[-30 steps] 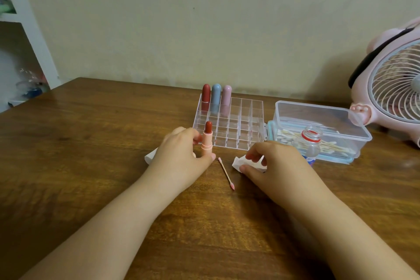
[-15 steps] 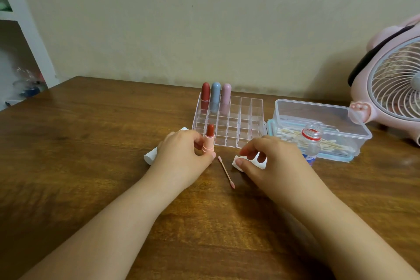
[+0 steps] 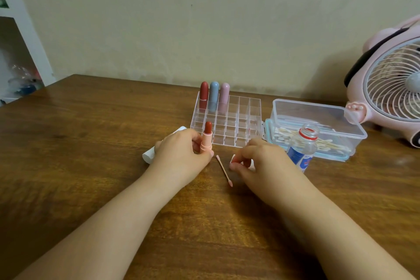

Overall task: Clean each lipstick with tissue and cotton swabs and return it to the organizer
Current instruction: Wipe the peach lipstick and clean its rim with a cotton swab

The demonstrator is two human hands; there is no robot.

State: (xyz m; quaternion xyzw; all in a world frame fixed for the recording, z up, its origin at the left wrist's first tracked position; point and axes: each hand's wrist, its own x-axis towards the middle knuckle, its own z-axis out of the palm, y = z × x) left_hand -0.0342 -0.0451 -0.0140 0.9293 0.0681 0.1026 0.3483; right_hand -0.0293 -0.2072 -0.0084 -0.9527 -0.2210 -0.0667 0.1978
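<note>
Fingers (image 3: 195,143) grip upright lipstick (image 3: 207,141); right fingers (image 3: 246,151) pinch tissue (image 3: 233,158).

I see a plain cream wall (image 3: 204,18) behind a dark brown wooden table (image 3: 91,143). White shelving (image 3: 25,29) stands far left. Lighting is soft and even.

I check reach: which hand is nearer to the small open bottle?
Right. The right hand is just left of the bottle; the left hand is farther left, holding the lipstick.
</note>
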